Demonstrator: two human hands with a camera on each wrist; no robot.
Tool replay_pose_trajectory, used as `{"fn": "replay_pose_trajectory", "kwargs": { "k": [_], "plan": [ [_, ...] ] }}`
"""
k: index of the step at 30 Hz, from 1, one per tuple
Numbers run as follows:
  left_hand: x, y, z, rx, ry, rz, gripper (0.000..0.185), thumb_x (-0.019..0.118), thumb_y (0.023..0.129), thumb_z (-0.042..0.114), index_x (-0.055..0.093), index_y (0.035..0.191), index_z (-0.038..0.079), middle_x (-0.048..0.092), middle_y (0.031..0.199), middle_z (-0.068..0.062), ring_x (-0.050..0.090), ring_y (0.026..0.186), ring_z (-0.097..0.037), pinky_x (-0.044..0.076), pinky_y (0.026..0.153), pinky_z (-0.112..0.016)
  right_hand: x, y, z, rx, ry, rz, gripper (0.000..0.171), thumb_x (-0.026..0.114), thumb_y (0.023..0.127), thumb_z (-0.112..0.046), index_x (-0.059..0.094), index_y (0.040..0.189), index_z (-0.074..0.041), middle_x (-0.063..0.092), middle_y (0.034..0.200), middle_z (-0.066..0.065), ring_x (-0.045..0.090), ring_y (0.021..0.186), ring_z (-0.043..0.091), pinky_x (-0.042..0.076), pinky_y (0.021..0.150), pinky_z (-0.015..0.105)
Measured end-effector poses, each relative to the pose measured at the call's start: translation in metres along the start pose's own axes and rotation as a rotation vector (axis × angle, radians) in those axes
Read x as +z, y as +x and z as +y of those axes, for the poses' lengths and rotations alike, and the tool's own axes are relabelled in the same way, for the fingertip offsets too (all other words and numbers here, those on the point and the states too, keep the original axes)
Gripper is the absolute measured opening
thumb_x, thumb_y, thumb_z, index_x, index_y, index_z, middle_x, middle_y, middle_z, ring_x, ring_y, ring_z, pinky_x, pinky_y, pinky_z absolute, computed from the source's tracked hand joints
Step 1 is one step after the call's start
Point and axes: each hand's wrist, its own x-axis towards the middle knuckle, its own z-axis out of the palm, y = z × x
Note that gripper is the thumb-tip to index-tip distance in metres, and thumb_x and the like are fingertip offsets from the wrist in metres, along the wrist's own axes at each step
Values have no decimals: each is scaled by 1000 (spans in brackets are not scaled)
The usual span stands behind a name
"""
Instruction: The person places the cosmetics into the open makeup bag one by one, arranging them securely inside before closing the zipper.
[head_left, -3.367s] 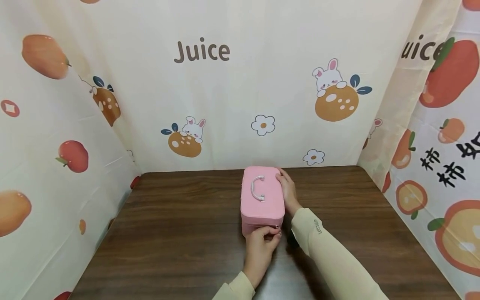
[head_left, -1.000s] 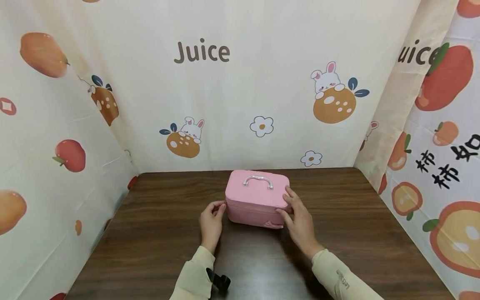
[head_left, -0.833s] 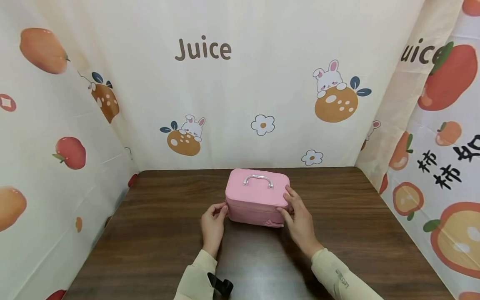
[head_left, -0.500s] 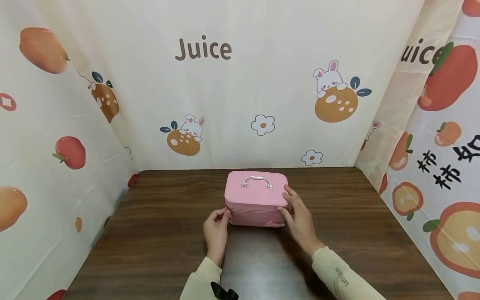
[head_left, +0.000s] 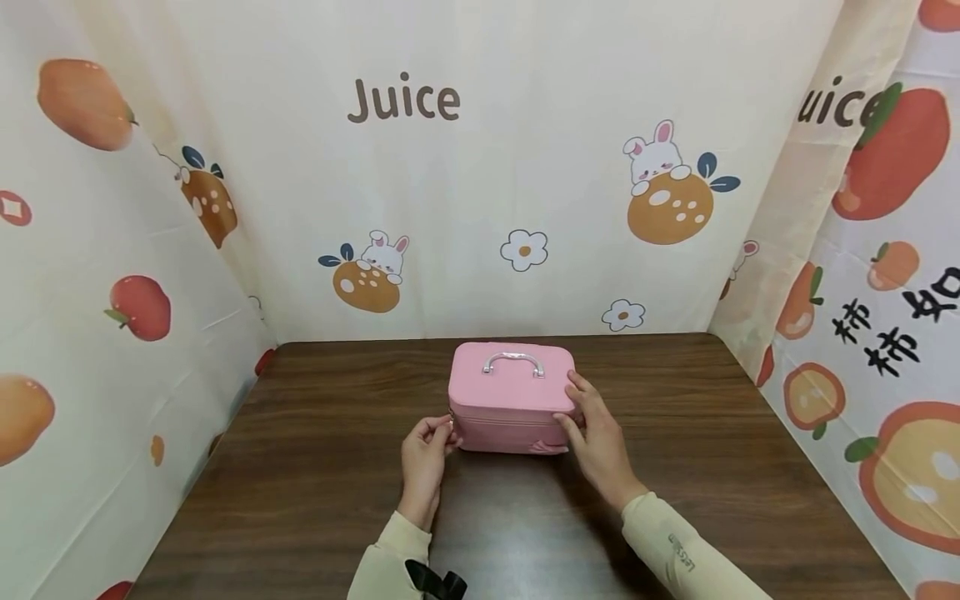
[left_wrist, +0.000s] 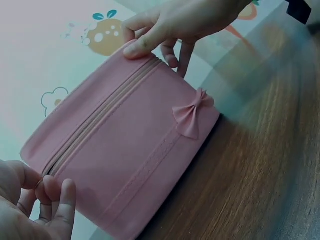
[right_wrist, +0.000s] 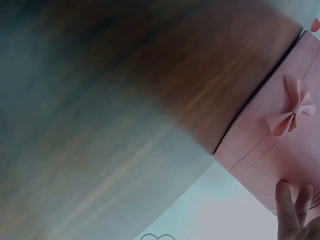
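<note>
A pink cosmetic case (head_left: 512, 377) with a silver handle (head_left: 513, 360) on its lid stands on the wooden table. Its long front side carries a zipper (left_wrist: 102, 115) and a small pink bow (left_wrist: 192, 112). At the front left corner my left hand (head_left: 424, 462) pinches the zipper pull, which is mostly hidden between thumb and finger. My right hand (head_left: 598, 437) holds the right end of the case, thumb on the front and fingers along the side. The right wrist view catches the case's lower side and bow (right_wrist: 295, 107).
The brown table (head_left: 330, 433) reaches back to a cream printed curtain (head_left: 480, 167) close behind the case. More printed cloth hangs along the left and right sides. A black strap (head_left: 435, 581) sits on the left sleeve.
The case has turned from end-on to long side facing me, and the left hand has gone from its near end to the front left corner. Lately only the left hand shifts slightly.
</note>
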Motion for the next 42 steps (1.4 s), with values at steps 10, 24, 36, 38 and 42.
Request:
{"fn": "replay_pose_trajectory", "kwargs": {
  "k": [10, 24, 36, 38, 42],
  "plan": [
    [39, -30, -13, 65, 70, -140, 16, 59, 87, -8, 67, 99, -15, 68, 93, -24, 61, 64, -9, 58, 64, -25, 2, 1, -2, -18, 6, 10, 47, 72, 90, -19, 57, 134, -11, 44, 152, -8, 51, 130, 18, 41, 99, 13],
    [79, -46, -34, 124, 157, -243, 11, 64, 87, -7, 70, 95, -10, 70, 94, -24, 66, 69, -19, 59, 66, -29, 8, 1, -1, -57, 32, 23, 47, 75, 87, -15, 59, 131, -10, 46, 151, -5, 51, 131, 20, 35, 98, 5],
    [71, -47, -23, 110, 217, -284, 13, 65, 88, -4, 74, 97, -6, 72, 98, -21, 69, 74, -25, 55, 66, -19, -35, 56, 39, -232, 62, -352, 62, 71, 89, -21, 49, 147, -18, 42, 154, 5, 37, 136, 34, 29, 109, 59],
    [70, -43, -28, 115, 221, -291, 13, 67, 87, -2, 75, 97, -3, 73, 98, -18, 70, 74, -24, 55, 66, -19, -42, 65, 45, -286, 16, -433, 62, 71, 89, -26, 48, 147, -18, 38, 157, 5, 28, 143, 37, 25, 112, 62],
    [69, -42, -28, 125, 215, -305, 12, 66, 88, -1, 75, 96, -3, 73, 99, -17, 69, 73, -21, 56, 66, -20, -48, 72, 52, -329, -29, -500, 64, 70, 89, -30, 47, 148, -23, 36, 158, 2, 23, 147, 36, 23, 114, 63]
  ]
}}
